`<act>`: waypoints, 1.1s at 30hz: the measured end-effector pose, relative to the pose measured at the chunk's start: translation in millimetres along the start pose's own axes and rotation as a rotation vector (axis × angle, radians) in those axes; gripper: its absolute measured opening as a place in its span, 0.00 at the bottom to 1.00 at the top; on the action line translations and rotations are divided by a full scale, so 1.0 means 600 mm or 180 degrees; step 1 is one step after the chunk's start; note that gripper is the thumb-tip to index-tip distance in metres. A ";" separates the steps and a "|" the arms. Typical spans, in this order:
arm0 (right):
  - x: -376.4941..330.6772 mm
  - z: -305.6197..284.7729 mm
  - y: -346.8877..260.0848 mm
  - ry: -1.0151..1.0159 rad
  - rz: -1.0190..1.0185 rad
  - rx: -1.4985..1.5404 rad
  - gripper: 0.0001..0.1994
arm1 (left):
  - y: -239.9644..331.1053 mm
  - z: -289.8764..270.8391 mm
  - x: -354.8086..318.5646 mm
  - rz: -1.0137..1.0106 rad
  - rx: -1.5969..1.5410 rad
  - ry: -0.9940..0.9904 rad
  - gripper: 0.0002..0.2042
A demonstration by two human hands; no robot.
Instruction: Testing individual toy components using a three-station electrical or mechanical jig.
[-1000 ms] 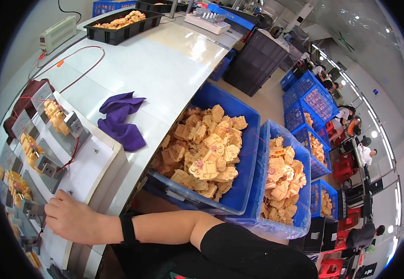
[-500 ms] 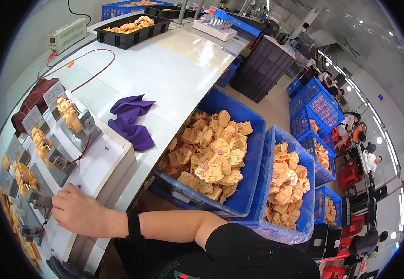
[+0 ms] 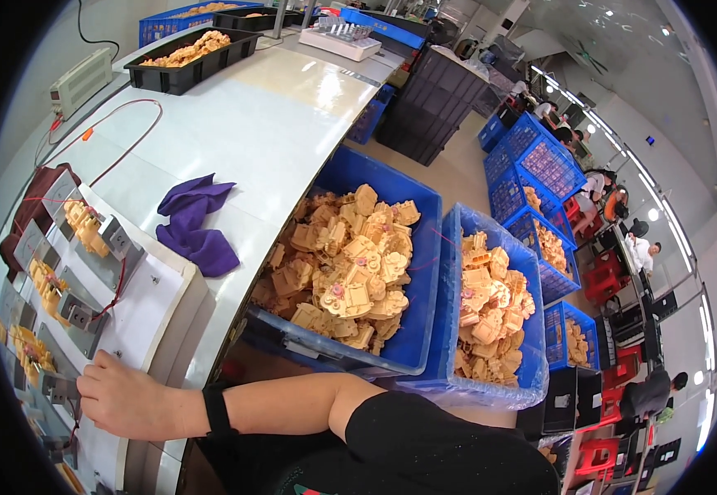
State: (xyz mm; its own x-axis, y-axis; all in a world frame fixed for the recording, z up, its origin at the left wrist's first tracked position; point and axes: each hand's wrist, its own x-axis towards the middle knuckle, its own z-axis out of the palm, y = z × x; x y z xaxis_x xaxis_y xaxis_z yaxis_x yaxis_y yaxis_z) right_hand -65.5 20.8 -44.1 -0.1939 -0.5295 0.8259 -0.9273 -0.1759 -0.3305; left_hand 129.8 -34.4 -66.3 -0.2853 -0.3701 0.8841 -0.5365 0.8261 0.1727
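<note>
My right hand (image 3: 131,402) reaches in from the lower right, a black band round its wrist. Its fingers are curled closed against the grey block (image 3: 59,387) of a test fixture; what they grip is hidden. In that fixture sits a beige plastic gear housing (image 3: 30,351). Farther along the white board (image 3: 148,297), similar fixtures hold another beige housing (image 3: 47,285) and a third one (image 3: 86,227), with red and black wires at their grey blocks. Panel meters (image 3: 63,183) stand behind them. My left hand is out of view.
A purple cloth (image 3: 196,224) lies on the white table (image 3: 251,124). Blue bins (image 3: 428,272) heaped with beige housings stand beside the table edge. At the back are a black tray (image 3: 178,78) of parts and a power supply (image 3: 82,82). People sit far right.
The whole view has shifted, so table and bins appear farther left. My right hand stays at the same fixture, its fingers still curled.
</note>
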 end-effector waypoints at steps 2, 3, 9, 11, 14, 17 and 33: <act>0.001 0.000 -0.001 -0.0020 -0.0004 -0.0058 0.06 | -0.003 -0.002 -0.001 0.0059 0.0113 -0.0001 0.14; 0.001 -0.001 -0.001 -0.0012 -0.0020 -0.0023 0.06 | -0.003 -0.003 -0.002 0.0041 0.0109 -0.0064 0.14; 0.005 -0.019 -0.006 -0.0154 -0.0007 -0.0048 0.08 | -0.002 -0.012 -0.002 -0.0030 0.0080 -0.0188 0.14; 0.004 -0.016 -0.001 -0.0237 0.0020 -0.0007 0.08 | -0.001 -0.005 -0.004 -0.0073 -0.0030 -0.0226 0.14; 0.009 -0.021 -0.005 -0.0235 -0.0012 0.0022 0.08 | -0.009 -0.006 -0.005 -0.0103 -0.0017 -0.0229 0.14; 0.012 -0.024 -0.005 -0.0285 -0.0037 -0.0024 0.08 | -0.006 -0.008 -0.003 -0.0156 -0.0067 -0.0216 0.15; 0.017 -0.030 -0.007 -0.0356 0.0074 0.0178 0.07 | -0.075 -0.015 -0.069 -0.0535 -0.0008 -0.0683 0.18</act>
State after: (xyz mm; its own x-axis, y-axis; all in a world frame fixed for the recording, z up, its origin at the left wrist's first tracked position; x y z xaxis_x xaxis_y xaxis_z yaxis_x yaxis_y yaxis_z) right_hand -69.5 30.9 -25.9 -0.1753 -0.6227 0.7626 -0.9031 -0.2069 -0.3764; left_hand 172.9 -52.6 -106.7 -0.3542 -0.5835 0.7308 -0.5886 0.7463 0.3106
